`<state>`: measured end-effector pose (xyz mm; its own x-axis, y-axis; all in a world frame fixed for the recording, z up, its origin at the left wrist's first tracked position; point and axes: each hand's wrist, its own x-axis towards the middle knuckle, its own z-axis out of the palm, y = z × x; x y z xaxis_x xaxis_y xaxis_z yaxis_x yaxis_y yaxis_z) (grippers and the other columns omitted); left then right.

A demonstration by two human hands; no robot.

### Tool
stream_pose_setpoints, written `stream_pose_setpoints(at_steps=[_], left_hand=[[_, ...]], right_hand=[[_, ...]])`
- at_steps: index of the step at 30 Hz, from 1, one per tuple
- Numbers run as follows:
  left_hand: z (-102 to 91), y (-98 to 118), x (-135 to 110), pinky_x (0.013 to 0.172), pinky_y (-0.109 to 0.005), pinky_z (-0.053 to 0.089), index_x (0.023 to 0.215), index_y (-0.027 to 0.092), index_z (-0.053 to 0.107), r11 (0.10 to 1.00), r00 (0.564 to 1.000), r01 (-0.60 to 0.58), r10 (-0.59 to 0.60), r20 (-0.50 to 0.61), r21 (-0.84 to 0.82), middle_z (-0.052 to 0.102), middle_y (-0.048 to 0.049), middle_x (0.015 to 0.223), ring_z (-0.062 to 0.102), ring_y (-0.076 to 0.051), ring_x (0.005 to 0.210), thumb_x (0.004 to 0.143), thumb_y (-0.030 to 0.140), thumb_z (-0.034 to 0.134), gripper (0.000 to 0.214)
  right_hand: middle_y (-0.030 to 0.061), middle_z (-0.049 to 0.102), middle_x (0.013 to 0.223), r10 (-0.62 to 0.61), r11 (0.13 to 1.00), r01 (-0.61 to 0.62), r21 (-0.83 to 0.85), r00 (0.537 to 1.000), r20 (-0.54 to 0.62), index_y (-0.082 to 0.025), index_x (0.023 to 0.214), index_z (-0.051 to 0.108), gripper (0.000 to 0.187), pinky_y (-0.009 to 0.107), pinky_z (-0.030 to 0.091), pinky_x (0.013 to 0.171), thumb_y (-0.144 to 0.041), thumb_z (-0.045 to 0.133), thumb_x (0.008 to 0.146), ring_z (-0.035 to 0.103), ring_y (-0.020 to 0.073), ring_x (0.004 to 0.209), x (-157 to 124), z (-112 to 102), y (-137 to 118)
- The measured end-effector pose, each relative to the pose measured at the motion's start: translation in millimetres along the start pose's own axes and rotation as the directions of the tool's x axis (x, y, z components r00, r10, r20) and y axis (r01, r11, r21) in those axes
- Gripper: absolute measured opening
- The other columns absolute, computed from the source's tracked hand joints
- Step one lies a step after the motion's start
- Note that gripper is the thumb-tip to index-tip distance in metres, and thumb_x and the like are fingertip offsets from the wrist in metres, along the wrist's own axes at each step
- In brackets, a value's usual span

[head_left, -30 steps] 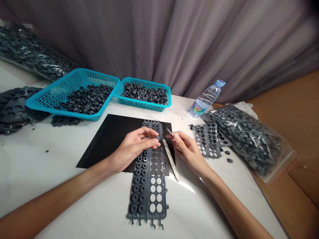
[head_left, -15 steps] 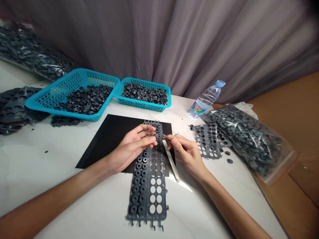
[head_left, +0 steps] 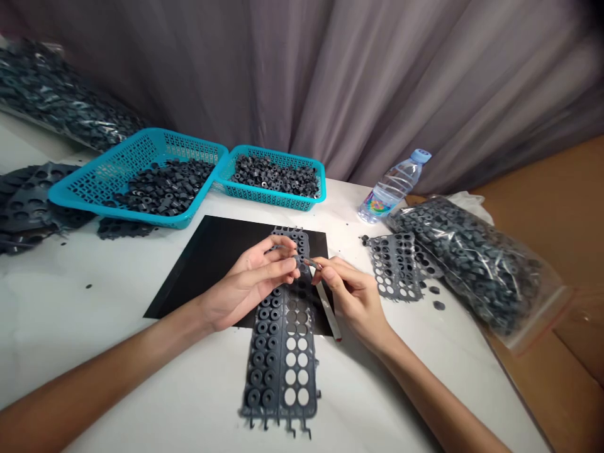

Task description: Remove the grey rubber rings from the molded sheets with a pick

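Observation:
A long grey rubber sheet (head_left: 276, 352) lies lengthwise before me, with rings standing in its left rows and open round holes along its right side. Above its far part, my left hand (head_left: 257, 277) is closed at thumb and fingertips on a small dark rubber piece (head_left: 298, 258), mostly covered by the fingers. My right hand (head_left: 353, 292) pinches a thin metal-tipped tool (head_left: 311, 263), its tip pointing at that piece. A narrow whitish stick (head_left: 329, 311) extends below the right fingers; whether it joins the tool I cannot tell. Beneath is a black mat (head_left: 189, 270).
Two blue baskets (head_left: 117, 217) (head_left: 274, 196) hold dark rubber parts at the back. A water bottle (head_left: 394, 187), a holed sheet (head_left: 394, 267) and a filled plastic bag (head_left: 476, 270) are on the right. Another full bag (head_left: 61, 94) and stacked sheets (head_left: 33, 201) occupy the left.
My left thumb and fingertips have closed together, and a small dark piece now shows between them. The tool tip has come nearer to it. The whitish stick looks darker, with a red end.

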<state>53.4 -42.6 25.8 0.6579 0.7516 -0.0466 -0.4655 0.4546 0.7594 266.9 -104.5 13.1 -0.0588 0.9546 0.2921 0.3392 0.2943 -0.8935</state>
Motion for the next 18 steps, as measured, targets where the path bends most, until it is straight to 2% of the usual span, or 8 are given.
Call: stream_pose_setpoints(at_steps=[9, 18], left_hand=[[-1.5, -2.7, -0.1, 0.097, -0.02, 0.051, 0.111, 0.021, 0.069, 1.0, 0.999, -0.026, 0.026, 0.037, -0.003, 0.058, -0.0009, 0.11, 0.062, -0.01, 0.101, 0.093, 0.012, 0.076, 0.021], [1.9, -2.0, -2.0, 0.099, -0.022, 0.05, 0.109, 0.02, 0.068, 1.0, 0.997, 0.008, -0.007, 0.08, -0.017, 0.062, -0.0016, 0.105, 0.064, -0.012, 0.101, 0.094, 0.011, 0.075, 0.019]], right_hand=[[0.0053, 0.074, 0.101, -0.016, 1.0, 0.016, 0.019, 1.0, -0.02, -0.02, 0.084, 0.073, 0.033, 0.034, 0.045, 0.083, -0.036, 0.055, 0.107, 0.064, 0.0195, 0.089, -2.5, 1.5, -3.4], [0.0067, 0.075, 0.103, -0.016, 0.998, 0.016, 0.057, 1.0, 0.008, -0.021, 0.087, 0.073, 0.03, 0.035, 0.047, 0.085, -0.034, 0.055, 0.107, 0.064, 0.0203, 0.09, -2.4, 4.4, -9.5]])
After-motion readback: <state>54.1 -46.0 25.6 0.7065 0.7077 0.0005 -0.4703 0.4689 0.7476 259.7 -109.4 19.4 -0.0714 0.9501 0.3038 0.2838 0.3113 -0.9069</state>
